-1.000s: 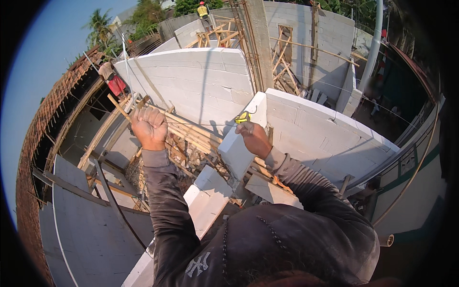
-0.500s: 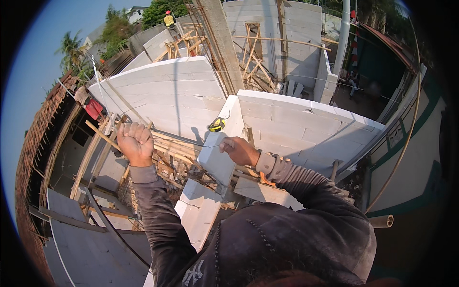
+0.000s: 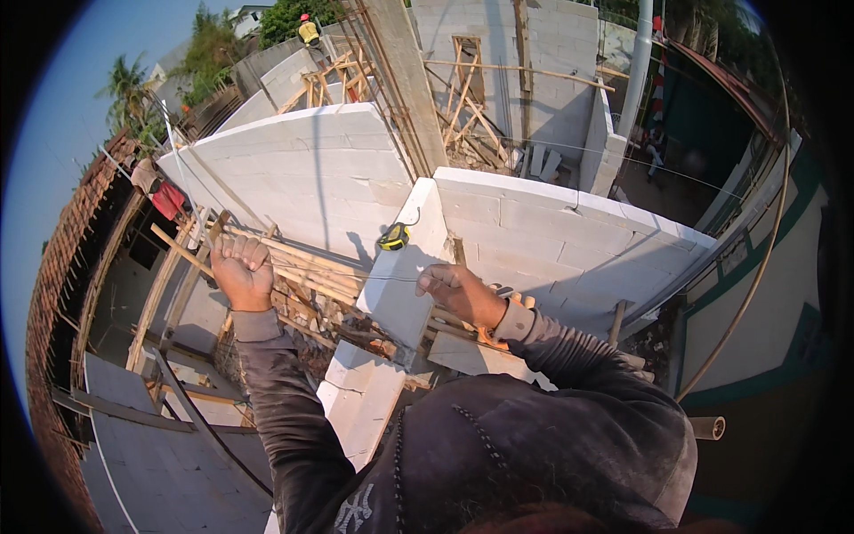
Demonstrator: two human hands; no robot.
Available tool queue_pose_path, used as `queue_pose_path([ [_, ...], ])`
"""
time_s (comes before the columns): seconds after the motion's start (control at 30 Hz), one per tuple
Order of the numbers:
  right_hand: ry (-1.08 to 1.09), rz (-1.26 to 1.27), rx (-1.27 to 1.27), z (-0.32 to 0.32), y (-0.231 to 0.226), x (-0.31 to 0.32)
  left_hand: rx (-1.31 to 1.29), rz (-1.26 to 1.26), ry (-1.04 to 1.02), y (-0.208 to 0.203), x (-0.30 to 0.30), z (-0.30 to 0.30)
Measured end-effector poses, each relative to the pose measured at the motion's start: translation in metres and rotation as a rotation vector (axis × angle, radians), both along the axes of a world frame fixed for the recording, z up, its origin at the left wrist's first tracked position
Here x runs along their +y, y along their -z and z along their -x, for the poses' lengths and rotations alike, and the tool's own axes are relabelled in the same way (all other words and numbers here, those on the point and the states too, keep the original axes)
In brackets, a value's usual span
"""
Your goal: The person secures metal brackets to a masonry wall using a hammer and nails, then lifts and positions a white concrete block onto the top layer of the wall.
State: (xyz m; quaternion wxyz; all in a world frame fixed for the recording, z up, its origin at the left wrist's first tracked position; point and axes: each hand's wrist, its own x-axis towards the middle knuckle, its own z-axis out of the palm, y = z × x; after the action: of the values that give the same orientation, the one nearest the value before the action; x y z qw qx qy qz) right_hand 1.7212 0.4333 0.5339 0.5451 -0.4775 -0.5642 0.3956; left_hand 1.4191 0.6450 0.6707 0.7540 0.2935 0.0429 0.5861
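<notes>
My left hand [image 3: 243, 272] is raised in a fist at the left of the wall. To its right, my right hand [image 3: 461, 294] is closed with the thumb against the fingers. A thin wire [image 3: 391, 278] stretches between them, with an end pinched in my right hand; its other end goes into or behind my left fist. Beneath the wire stands a white block wall end [image 3: 400, 298]. A yellow and black tape measure [image 3: 392, 237] rests on its top, just beyond the wire. Neither hand touches the tape measure.
White block walls [image 3: 551, 218] run to both sides ahead. A concrete column with rusty rebar [image 3: 391, 98] rises beyond. Below lie wooden poles [image 3: 311, 267] and rubble. A person in a red garment [image 3: 167, 200] is at the left; another in a yellow vest [image 3: 309, 34] is far off.
My right hand has moved to the right and slightly down, so the hands are farther apart. The wire looks straighter between them. The whole view has shifted slightly.
</notes>
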Motion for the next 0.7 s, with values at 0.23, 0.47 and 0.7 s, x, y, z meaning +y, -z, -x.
queue_pose_path([
  [0.23,0.217,0.095,-0.599,-0.056,0.017,-0.017,0.112,0.090,-0.299,-0.019,0.102,0.123],
  [0.47,-0.845,0.008,-0.007,-0.068,-0.006,-0.028,0.127,-0.146,-0.203,-0.047,0.152,0.187],
  [0.7,-0.097,0.092,0.533,-0.119,-0.001,0.026,-0.062,-0.063,0.014,-0.032,0.151,0.164],
])
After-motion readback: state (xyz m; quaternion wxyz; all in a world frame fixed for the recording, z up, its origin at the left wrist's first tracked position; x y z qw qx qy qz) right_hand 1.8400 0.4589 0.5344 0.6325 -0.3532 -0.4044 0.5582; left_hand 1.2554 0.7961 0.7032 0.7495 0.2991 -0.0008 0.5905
